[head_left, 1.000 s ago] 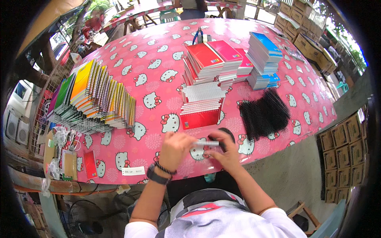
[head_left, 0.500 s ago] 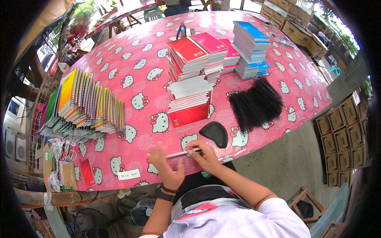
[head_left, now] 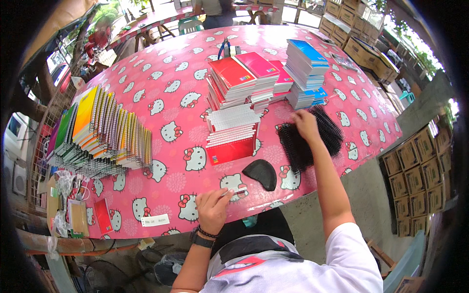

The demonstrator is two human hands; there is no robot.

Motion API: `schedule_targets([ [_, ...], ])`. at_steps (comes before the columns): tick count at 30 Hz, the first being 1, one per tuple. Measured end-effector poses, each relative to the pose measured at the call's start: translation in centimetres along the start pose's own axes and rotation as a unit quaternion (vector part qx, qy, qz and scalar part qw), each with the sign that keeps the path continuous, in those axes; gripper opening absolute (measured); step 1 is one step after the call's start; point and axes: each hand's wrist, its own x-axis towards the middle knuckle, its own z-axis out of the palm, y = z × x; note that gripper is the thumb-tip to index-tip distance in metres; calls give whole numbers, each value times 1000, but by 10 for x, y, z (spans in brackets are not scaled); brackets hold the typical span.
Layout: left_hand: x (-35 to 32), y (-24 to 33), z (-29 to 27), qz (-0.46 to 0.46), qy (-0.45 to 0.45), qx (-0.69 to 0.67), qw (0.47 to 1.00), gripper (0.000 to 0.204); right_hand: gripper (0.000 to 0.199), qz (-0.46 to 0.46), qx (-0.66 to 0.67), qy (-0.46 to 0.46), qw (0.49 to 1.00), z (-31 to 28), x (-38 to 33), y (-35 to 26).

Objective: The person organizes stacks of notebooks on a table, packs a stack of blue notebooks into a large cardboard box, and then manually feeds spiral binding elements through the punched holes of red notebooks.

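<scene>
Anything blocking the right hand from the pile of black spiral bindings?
Nothing visible. The right hand is already on top of the pile of black spiral bindings, with no other object between them. The blue notebook stack sits just beyond, clear of the reach. The left hand holds a small white piece at the table edge.

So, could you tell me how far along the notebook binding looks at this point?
Done, it seems: a fanned row of spiral-bound notebooks lies at the table's left. In hand: the right hand rests on the pile of black binding coils, while the left hand holds a small slim item at the near edge. Left: stacks of red notebooks and blue notebooks, apparently without coils.
</scene>
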Motion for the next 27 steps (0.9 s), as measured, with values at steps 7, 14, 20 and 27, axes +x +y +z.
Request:
schedule_targets([
  [7, 2, -2, 5, -15, -3, -23, 1000, 21, 24, -79, 34, 101, 991, -39, -3, -14],
  [14, 14, 3, 7, -43, -55, -60, 996, 16, 22, -176, 291, -275, 899, -40, -140, -118],
  [20, 15, 2, 3, -39, -73, -62, 995, 14, 18, -11, 358, -314, 879, -38, -162, -122],
  [27, 16, 1, 2, -20, -66, -67, 995, 14, 18, -123, 346, -337, 867, -43, -155, -122],
])
